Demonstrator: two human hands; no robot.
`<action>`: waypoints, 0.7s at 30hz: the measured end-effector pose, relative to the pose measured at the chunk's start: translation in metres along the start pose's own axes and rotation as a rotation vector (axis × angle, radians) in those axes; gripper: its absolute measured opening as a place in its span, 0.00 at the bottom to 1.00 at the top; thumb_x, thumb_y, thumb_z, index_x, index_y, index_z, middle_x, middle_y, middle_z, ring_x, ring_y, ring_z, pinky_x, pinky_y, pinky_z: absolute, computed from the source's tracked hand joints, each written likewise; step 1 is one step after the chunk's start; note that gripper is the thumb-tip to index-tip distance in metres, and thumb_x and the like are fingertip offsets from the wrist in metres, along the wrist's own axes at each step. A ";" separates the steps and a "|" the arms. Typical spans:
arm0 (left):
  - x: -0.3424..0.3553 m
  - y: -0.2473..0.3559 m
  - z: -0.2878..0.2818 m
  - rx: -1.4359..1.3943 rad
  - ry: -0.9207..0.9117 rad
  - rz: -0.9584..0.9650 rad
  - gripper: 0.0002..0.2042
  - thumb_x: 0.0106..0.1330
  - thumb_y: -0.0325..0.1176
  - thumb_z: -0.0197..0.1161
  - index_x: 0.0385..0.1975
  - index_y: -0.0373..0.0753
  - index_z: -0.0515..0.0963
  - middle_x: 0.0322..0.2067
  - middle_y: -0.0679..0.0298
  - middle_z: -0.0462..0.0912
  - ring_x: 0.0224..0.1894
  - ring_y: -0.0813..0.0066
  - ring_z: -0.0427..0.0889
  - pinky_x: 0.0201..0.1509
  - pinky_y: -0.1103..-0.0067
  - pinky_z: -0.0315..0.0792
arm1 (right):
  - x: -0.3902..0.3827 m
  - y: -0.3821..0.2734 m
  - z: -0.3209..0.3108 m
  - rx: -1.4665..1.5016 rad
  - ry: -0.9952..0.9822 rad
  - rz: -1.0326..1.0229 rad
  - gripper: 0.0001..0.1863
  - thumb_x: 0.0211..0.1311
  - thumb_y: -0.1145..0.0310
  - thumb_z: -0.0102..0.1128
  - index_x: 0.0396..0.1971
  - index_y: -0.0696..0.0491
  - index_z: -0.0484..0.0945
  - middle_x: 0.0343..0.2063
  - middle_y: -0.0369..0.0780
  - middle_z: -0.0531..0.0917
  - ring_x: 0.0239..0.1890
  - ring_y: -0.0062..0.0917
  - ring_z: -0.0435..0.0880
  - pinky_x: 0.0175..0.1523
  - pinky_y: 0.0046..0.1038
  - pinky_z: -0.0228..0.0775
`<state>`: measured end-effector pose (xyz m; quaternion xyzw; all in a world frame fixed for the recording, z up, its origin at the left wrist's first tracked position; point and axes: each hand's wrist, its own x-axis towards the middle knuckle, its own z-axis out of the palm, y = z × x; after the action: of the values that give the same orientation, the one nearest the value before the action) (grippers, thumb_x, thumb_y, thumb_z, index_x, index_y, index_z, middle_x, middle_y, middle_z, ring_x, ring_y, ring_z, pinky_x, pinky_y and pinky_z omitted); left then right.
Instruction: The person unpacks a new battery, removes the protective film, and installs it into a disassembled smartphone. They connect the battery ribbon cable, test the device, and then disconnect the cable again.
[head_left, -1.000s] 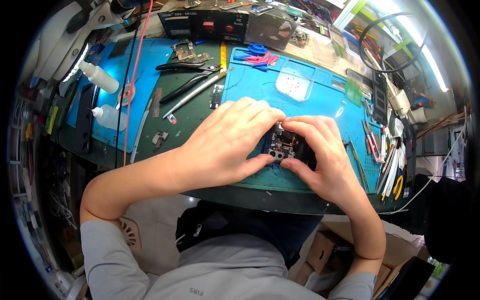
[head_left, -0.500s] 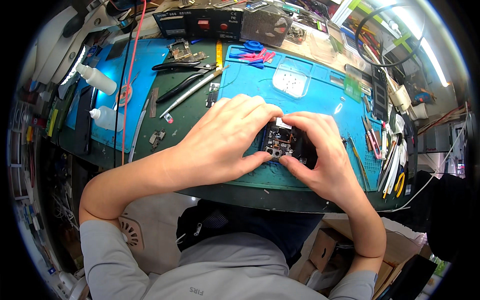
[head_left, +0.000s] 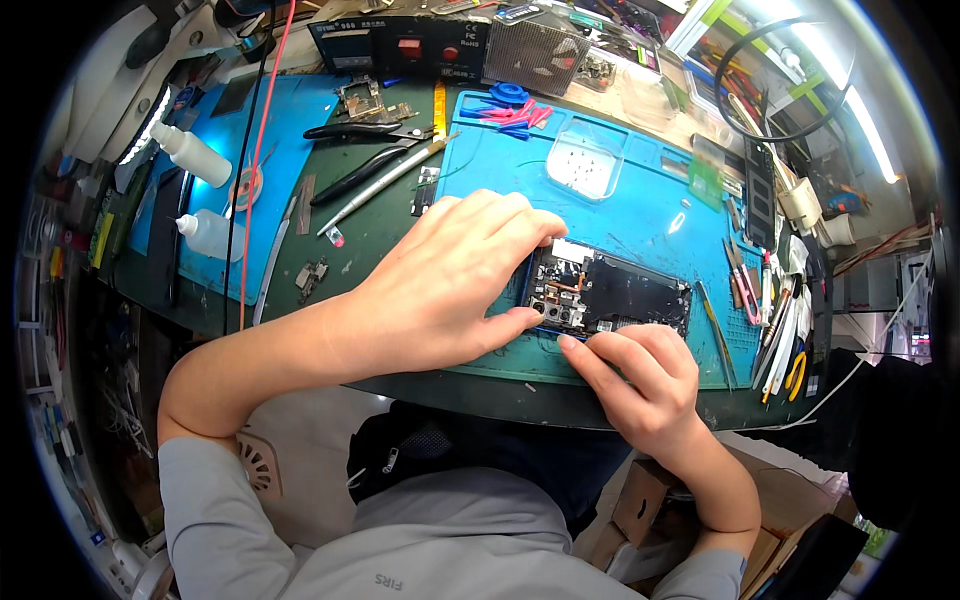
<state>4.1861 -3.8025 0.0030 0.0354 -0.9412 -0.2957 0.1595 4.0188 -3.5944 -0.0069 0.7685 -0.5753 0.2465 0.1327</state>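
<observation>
An opened smartphone (head_left: pixel 630 292) lies lengthwise on the blue work mat (head_left: pixel 480 165), its circuit board and camera modules showing at the left end and a black area filling the right. My left hand (head_left: pixel 465 265) grips that left end, fingertips at the far edge and thumb at the near corner. At the phone's near long edge is my right hand (head_left: pixel 645 385), its fingers curled in and the thumb tip close to the edge. Whether anything small is between those fingers is hidden.
Beyond the phone stands a clear plastic tray (head_left: pixel 584 160) of small parts. Black-handled pliers (head_left: pixel 365 170) lie to the left, tweezers (head_left: pixel 716 330) to the right. White bottles (head_left: pixel 195 157) stand farther left. A red cable (head_left: pixel 262 140) hangs down across the left side.
My right hand has moved off the far edge and down to the near edge, its fingers curling in. More of the phone now shows. My left hand keeps its place.
</observation>
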 end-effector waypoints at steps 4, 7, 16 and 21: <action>0.000 -0.001 0.000 0.002 0.006 0.001 0.32 0.56 0.31 0.77 0.61 0.41 0.71 0.49 0.60 0.77 0.55 0.58 0.76 0.59 0.66 0.66 | 0.001 -0.001 0.000 0.008 -0.029 0.030 0.26 0.40 0.70 0.64 0.45 0.57 0.88 0.37 0.36 0.80 0.35 0.26 0.80 0.37 0.28 0.73; -0.001 0.000 0.000 0.006 0.009 0.002 0.32 0.56 0.31 0.77 0.61 0.41 0.71 0.49 0.60 0.77 0.55 0.58 0.76 0.59 0.66 0.66 | 0.002 -0.001 0.001 0.008 -0.042 0.029 0.26 0.40 0.71 0.63 0.46 0.58 0.88 0.37 0.36 0.80 0.35 0.26 0.80 0.38 0.29 0.73; 0.000 -0.001 0.001 -0.005 0.018 0.007 0.31 0.56 0.31 0.77 0.60 0.41 0.71 0.49 0.60 0.77 0.54 0.58 0.75 0.58 0.66 0.65 | 0.001 -0.002 0.000 -0.025 -0.066 -0.001 0.28 0.39 0.71 0.63 0.47 0.61 0.88 0.38 0.38 0.79 0.36 0.27 0.79 0.39 0.30 0.74; 0.000 0.000 0.000 -0.006 0.013 0.004 0.31 0.56 0.31 0.77 0.60 0.41 0.71 0.49 0.60 0.77 0.54 0.58 0.75 0.58 0.66 0.65 | 0.003 -0.002 -0.001 -0.035 -0.076 -0.021 0.26 0.41 0.72 0.64 0.46 0.61 0.88 0.39 0.37 0.79 0.36 0.26 0.79 0.40 0.30 0.75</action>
<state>4.1865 -3.8030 0.0030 0.0351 -0.9393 -0.2981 0.1661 4.0208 -3.5962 -0.0042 0.7808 -0.5762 0.2054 0.1268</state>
